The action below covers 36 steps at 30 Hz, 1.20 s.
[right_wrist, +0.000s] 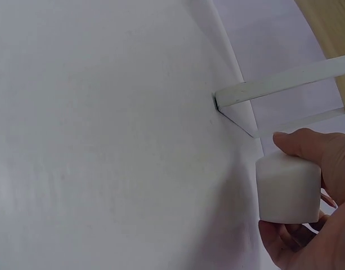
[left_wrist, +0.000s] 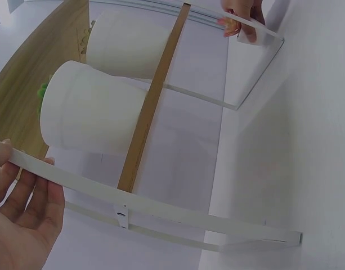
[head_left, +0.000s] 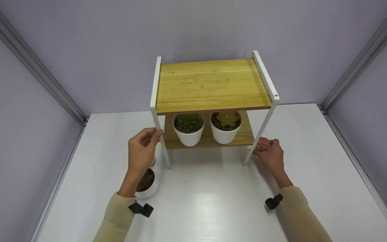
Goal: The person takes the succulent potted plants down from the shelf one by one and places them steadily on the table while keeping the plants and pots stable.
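A two-tier rack with a wooden top board (head_left: 210, 84) and white metal legs stands mid-table. The left hand (head_left: 142, 149) pinches its left front leg (head_left: 156, 122); the left wrist view shows fingers (left_wrist: 40, 197) around the white bar (left_wrist: 88, 183). At the rack's right side, the right hand (head_left: 272, 156) holds a small pot with a reddish succulent (head_left: 263, 144). In the right wrist view thumb and fingers grip that small white pot (right_wrist: 289, 190), near a rack foot (right_wrist: 231, 95). Two white pots with green succulents (head_left: 189, 131) (head_left: 226, 129) stand on the lower board.
A white pot with a dark plant (head_left: 148, 185) stands on the white table (head_left: 207, 201), left front of the rack, partly behind the left forearm. Another pale object (head_left: 153, 161) shows just behind it, mostly hidden. Pale walls (head_left: 113, 50) enclose the back and sides.
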Motion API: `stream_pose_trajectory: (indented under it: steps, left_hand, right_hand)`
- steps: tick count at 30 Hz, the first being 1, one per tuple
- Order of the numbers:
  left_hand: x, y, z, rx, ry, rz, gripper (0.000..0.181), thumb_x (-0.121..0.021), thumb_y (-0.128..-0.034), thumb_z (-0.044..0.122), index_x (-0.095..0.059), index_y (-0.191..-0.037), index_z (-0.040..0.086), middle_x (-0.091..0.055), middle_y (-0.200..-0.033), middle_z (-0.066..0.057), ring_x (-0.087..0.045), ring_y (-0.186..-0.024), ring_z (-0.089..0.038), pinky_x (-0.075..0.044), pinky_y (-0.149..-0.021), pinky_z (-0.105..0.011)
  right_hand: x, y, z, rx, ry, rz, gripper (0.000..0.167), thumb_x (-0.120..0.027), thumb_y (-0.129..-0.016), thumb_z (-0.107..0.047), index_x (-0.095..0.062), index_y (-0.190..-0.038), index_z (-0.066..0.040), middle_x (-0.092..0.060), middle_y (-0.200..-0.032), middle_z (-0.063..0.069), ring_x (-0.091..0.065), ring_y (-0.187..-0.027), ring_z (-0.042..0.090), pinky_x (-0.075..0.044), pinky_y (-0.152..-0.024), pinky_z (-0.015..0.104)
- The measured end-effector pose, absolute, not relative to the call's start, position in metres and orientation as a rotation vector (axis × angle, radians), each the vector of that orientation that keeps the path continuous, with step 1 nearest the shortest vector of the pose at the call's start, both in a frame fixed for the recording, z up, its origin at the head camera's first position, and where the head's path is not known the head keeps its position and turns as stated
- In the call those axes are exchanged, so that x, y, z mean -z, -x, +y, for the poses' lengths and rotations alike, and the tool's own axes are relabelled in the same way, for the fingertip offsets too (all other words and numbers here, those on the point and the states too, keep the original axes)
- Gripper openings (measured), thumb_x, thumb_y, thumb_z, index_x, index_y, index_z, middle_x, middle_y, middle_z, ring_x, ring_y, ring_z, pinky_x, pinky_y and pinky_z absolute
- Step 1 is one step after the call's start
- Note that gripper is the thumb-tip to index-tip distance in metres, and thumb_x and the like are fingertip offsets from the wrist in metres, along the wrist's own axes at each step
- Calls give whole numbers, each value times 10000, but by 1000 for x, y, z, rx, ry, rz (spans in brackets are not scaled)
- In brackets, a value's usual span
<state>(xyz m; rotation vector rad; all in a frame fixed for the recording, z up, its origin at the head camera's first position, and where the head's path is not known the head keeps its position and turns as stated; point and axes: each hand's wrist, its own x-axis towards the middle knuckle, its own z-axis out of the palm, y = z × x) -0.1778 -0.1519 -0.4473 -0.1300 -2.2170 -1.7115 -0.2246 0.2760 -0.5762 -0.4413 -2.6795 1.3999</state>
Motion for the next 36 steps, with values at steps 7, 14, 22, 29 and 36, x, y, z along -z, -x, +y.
stream_pose_trajectory:
  steps: [7, 14, 22, 29, 36]
  left_hand:
    - [448, 177, -151, 1708, 116, -2219, 255, -722, -1016, 266, -776, -1111, 35, -776, -1069, -137, -747, -993, -315, -586, -897, -187]
    - [447, 177, -151, 1701, 84, -2238, 233, -720, -1016, 281, -784, -1107, 76, -784, -1083, -123, -757, -999, -252, -581, -914, -178]
    - [448, 178, -151, 1714, 110, -2224, 234, -717, -1018, 255, -776, -1115, 51, -785, -1068, -135, -758, -998, -210, -589, -921, -196]
    - [448, 178, -152, 1726, 121, -2210, 236, -719, -1017, 246, -772, -1113, 37, -783, -1067, -160, -740, -944, -41, -593, -911, -194]
    - [448, 178, -151, 1728, 106, -2211, 214, -727, -1011, 249, -782, -1102, 63, -783, -1069, -162, -765, -987, -191, -598, -906, -199]
  right_hand:
    - [581, 226, 275, -1424, 456, -2664, 678, -844, -865, -274, -465, -1305, 77, -608, -1319, 290, -595, -1223, 387, -502, -1055, 514]
    - [582, 225, 274, -1417, 445, -2661, 677, -844, -872, -283, -468, -1306, 75, -607, -1316, 287, -593, -1226, 392, -502, -1061, 525]
    - [588, 224, 273, -1380, 407, -2638, 631, -816, -897, -303, -479, -1281, 68, -623, -1250, 254, -604, -1175, 361, -508, -1026, 504]
    - [591, 224, 271, -1352, 393, -2650, 589, -756, -947, -359, -492, -1271, 56, -623, -1208, 225, -604, -1112, 325, -521, -973, 471]
    - [593, 225, 271, -1314, 403, -2653, 536, -703, -982, -361, -500, -1246, 59, -618, -1165, 224, -596, -1067, 325, -526, -939, 470]
